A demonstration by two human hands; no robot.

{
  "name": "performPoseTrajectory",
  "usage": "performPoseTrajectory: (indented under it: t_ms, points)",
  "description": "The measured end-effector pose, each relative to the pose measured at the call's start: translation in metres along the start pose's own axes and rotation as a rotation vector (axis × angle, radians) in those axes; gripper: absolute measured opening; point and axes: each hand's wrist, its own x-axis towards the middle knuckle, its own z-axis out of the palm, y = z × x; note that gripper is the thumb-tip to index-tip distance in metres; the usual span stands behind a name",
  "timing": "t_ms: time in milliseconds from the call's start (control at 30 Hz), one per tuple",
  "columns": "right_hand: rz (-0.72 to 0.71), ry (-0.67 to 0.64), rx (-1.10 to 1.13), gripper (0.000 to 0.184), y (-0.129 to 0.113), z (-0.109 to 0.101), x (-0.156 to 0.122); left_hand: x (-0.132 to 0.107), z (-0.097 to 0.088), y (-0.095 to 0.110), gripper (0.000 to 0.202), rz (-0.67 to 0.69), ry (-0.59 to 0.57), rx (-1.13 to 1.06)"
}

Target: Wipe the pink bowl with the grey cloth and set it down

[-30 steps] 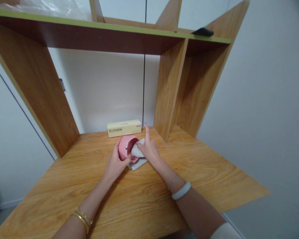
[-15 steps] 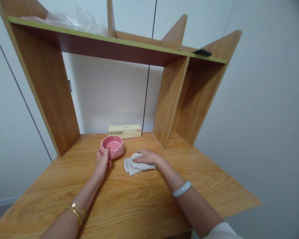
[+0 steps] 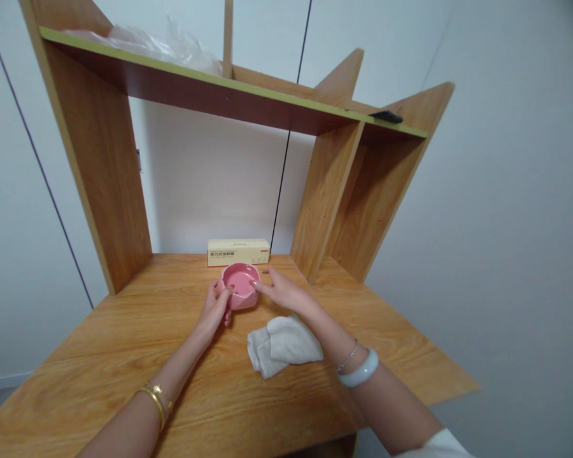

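Writing: the only print in view is on the long cream box [image 3: 239, 252] standing at the back of the table [image 3: 124, 356] against the wall. It carries a line of dark characters on its front face and a small red mark at its right end; the characters are too small to read.

Pink bowl [image 3: 239, 286]: round, thick-walled, shallow, matte pink inside and out, with small notches in the rim. It sits upright, mouth up, just in front of the cream box, at the centre of the table's rear half. Whether its base touches the wood or is lifted slightly cannot be told.

Left hand [image 3: 216, 308]: fingers curled around the bowl's left side, thumb on the near rim, gripping it. Gold bangles on the wrist.

Right hand [image 3: 281, 291]: fingers stretched out and loosely together, tips touching the bowl's right rim; not wrapped around it. A pale bangle and a thin chain on the wrist.

Grey cloth [image 3: 282, 344]: folded, lying flat on the table nearer the person than the bowl, just beside the right forearm, apart from the bowl.

Upper shelf [image 3: 248, 102]: crumpled clear plastic [image 3: 172, 46] at left, small black object [image 3: 386, 116] at right.
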Motion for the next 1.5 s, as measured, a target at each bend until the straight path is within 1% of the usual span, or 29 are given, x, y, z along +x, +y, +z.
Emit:
performPoseTrajectory:
  t_ms: [67,167,233,300,367,467,533,600,733,800,867,933,967,1000,1067,1100,1133,1200,1233,1267,1300,1333,1367,1433,1500]
  points:
    - [-0.031,0.023,0.086,0.048,-0.002,0.011,0.012,-0.003,0.002,0.002,0.060,0.011,-0.027,-0.008]
    - [-0.039,0.055,0.099,0.036,0.000,0.018,0.026,-0.005,0.006,0.005,0.071,0.027,-0.052,-0.011]
    - [-0.009,0.085,0.073,0.034,0.007,0.014,0.031,-0.006,0.007,0.005,0.076,0.049,-0.101,-0.001]
    - [0.052,0.072,0.056,0.032,0.018,0.005,0.034,-0.006,0.008,0.005,0.077,0.066,-0.161,0.028]
    - [0.151,0.044,0.023,0.031,0.033,-0.005,0.035,-0.005,0.008,0.004,0.072,0.078,-0.191,0.086]
    - [0.280,0.042,-0.051,0.028,0.056,-0.014,0.032,-0.003,0.007,0.001,0.050,0.148,-0.181,0.182]
    - [0.321,0.042,-0.079,0.027,0.068,-0.013,0.028,-0.002,0.006,-0.001,0.036,0.222,-0.180,0.236]
    - [0.351,0.038,-0.096,0.027,0.076,-0.010,0.024,0.000,0.006,-0.003,0.031,0.271,-0.205,0.275]
    - [0.374,0.050,-0.126,0.028,0.080,-0.004,0.023,0.001,0.006,-0.005,0.029,0.273,-0.278,0.310]
    - [0.370,0.059,-0.142,0.030,0.075,-0.007,0.021,0.000,0.006,-0.002,0.030,0.263,-0.305,0.315]
    - [0.364,0.109,-0.179,0.035,0.067,-0.013,0.015,-0.002,0.006,0.001,0.033,0.256,-0.327,0.324]
    - [0.313,0.201,-0.235,0.040,0.055,-0.021,0.001,-0.006,0.006,0.005,0.036,0.244,-0.363,0.339]
    - [0.256,0.246,-0.261,0.038,0.048,-0.023,-0.009,-0.007,0.006,0.007,0.038,0.234,-0.389,0.350]
    - [0.166,0.260,-0.273,0.033,0.040,-0.025,-0.022,-0.009,0.006,0.008,0.039,0.223,-0.420,0.360]
    - [-0.069,0.205,-0.264,0.025,0.026,-0.024,-0.051,-0.012,0.007,0.008,0.043,0.205,-0.490,0.380]
    - [-0.178,0.152,-0.280,0.024,0.020,-0.021,-0.066,-0.014,0.008,0.008,0.044,0.204,-0.525,0.392]
    - [-0.254,0.116,-0.316,0.025,0.015,-0.017,-0.081,-0.016,0.009,0.007,0.046,0.208,-0.554,0.404]
    - [-0.312,0.058,-0.449,0.035,0.009,-0.007,-0.106,-0.019,0.010,0.007,0.047,0.223,-0.603,0.428]
    - [-0.322,0.038,-0.515,0.036,0.009,-0.002,-0.114,-0.021,0.011,0.008,0.047,0.228,-0.624,0.436]
    - [-0.315,0.029,-0.572,0.034,0.010,0.001,-0.120,-0.022,0.011,0.009,0.046,0.229,-0.644,0.438]
    - [-0.292,0.035,-0.608,0.026,0.014,0.002,-0.122,-0.024,0.012,0.010,0.045,0.225,-0.665,0.437]
    - [-0.249,0.059,-0.616,0.018,0.019,0.000,-0.122,-0.025,0.012,0.011,0.044,0.219,-0.692,0.436]
    - [-0.186,0.097,-0.590,0.014,0.025,-0.004,-0.119,-0.025,0.012,0.012,0.043,0.215,-0.722,0.437]
    - [-0.021,0.201,-0.434,0.016,0.043,-0.019,-0.108,-0.026,0.011,0.013,0.041,0.216,-0.783,0.452]
    - [0.129,0.282,-0.178,0.015,0.064,-0.039,-0.096,-0.025,0.011,0.012,0.040,0.239,-0.824,0.485]
